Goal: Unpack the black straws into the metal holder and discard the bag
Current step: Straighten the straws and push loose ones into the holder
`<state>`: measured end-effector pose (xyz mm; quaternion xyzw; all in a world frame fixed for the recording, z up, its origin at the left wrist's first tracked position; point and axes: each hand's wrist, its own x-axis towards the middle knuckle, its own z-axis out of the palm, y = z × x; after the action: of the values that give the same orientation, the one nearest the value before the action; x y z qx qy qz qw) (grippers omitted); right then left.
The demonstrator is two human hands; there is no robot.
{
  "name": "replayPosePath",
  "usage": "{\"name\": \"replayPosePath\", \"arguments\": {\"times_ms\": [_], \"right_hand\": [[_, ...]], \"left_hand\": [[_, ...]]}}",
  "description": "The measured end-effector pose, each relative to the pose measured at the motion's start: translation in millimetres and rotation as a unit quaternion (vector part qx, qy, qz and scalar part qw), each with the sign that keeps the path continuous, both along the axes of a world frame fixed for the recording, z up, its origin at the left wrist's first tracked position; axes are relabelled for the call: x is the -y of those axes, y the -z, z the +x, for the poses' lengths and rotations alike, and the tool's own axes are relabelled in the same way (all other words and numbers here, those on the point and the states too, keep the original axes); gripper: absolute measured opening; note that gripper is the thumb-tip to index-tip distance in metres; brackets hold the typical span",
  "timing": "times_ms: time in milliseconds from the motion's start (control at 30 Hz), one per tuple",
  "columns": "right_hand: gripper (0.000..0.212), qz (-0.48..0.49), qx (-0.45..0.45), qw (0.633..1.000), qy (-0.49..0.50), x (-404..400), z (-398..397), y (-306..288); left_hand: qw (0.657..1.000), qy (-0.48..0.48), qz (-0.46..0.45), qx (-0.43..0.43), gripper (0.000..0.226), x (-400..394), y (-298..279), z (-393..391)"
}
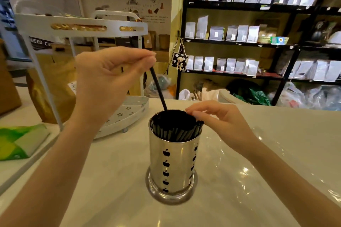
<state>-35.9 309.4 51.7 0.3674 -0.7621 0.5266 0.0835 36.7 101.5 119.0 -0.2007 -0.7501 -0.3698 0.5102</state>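
Observation:
A shiny metal holder [172, 164] with apple-shaped cut-outs stands on the white table, packed with several black straws [174, 129]. My left hand [110, 79] is above and left of it, pinching the top end of a single black straw [158, 90] whose lower end dips into the holder's far rim. My right hand [219, 121] hovers at the holder's right rim, fingertips touching the straw tops there. A clear plastic bag [276, 153] lies flat and crinkled on the table to the right, under my right forearm.
A white two-tier rack [81, 26] stands behind left, with a brown paper bag [53, 88] beside it. A green tissue pack [20, 140] lies at the left edge. Black shelves [258, 40] of pouches fill the back right.

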Motion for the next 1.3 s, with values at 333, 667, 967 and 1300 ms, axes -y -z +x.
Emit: {"name": "replayPosePath", "arguments": {"times_ms": [333,667,967,1300], "right_hand": [[0.021,-0.055,-0.038,0.997,-0.029,-18,18,7],[0.026,-0.054,-0.098,0.994,-0.002,-17,21,7],[0.03,-0.049,-0.247,0.967,0.033,-14,19,-35],[0.019,-0.364,-0.132,0.919,0.072,-18,13,-96]], "left_hand": [[0.972,0.032,-0.12,0.2,0.025,-8,29,-3],[0.927,0.113,-0.045,0.354,0.025,-8,34,2],[0.941,0.112,-0.032,0.319,0.037,-17,26,4],[0.953,0.155,0.064,0.252,0.022,-24,26,-6]]}}
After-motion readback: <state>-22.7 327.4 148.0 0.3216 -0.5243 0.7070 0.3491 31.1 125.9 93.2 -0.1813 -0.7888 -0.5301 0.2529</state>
